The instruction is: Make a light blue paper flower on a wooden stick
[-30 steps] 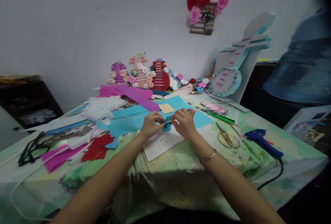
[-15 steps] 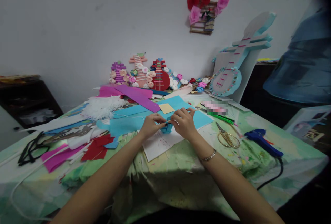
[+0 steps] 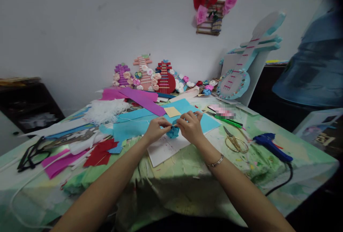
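Between my two hands hangs a small blue crumpled paper flower (image 3: 173, 132). My left hand (image 3: 156, 130) pinches its left side with thumb and forefinger. My right hand (image 3: 190, 126) has its fingers closed at the flower's upper right. A thin pale strand shows between the fingertips; what it is stays unclear. Beneath the hands lie a white board (image 3: 163, 152) and sheets of light blue paper (image 3: 131, 130). Just beyond the flower rests a small tan paper square (image 3: 172, 112).
Gold-handled scissors (image 3: 235, 142) and a blue glue gun (image 3: 273, 147) with a black cord lie to the right. Left are red paper pieces (image 3: 101, 153), black-framed glasses (image 3: 33, 155) and white shredded paper (image 3: 105, 110). Decorated instrument models (image 3: 166, 82) stand against the wall.
The pale strand by my right fingertips, curved before, now shows less. The flower has turned slightly between my fingers. Both hands stay in nearly the same place.
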### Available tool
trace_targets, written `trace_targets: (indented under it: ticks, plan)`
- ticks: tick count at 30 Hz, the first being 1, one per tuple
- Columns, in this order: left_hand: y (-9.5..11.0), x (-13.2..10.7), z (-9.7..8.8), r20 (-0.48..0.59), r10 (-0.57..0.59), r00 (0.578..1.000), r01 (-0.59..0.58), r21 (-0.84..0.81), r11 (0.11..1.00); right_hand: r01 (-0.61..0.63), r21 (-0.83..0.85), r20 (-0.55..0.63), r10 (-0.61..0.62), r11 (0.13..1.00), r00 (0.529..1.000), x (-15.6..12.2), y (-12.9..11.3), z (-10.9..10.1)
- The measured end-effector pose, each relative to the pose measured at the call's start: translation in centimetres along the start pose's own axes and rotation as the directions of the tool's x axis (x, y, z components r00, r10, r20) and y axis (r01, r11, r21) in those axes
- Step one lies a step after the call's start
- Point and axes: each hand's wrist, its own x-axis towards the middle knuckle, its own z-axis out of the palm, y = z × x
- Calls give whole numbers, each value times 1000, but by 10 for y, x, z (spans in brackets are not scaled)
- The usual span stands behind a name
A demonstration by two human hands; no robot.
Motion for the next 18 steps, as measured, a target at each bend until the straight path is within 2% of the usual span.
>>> trace_targets:
  ticks: [4,7,9,12,14,18]
  plan:
    - [2,0,0,41,-37,998,36,33,999,17,-5,7,-17,1000,1000,-1,0,1]
    - [2,0,0,61,-119,991,120,-9,993,18,11,-30,-18,1000,999,0,-2,0]
    - [1,0,1,51,-214,975,219,-117,969,-43,34,-81,45,999,996,2,-3,-1]
    - [-1,1,1,27,-356,934,346,-317,883,-187,137,-114,203,973,972,3,-3,0]
    - [-1,2,0,14,-403,915,373,-411,832,-244,274,-48,266,930,963,3,-2,1]
    - [1,3,1,35,-420,907,384,-477,791,-353,544,236,264,761,935,0,-2,7]
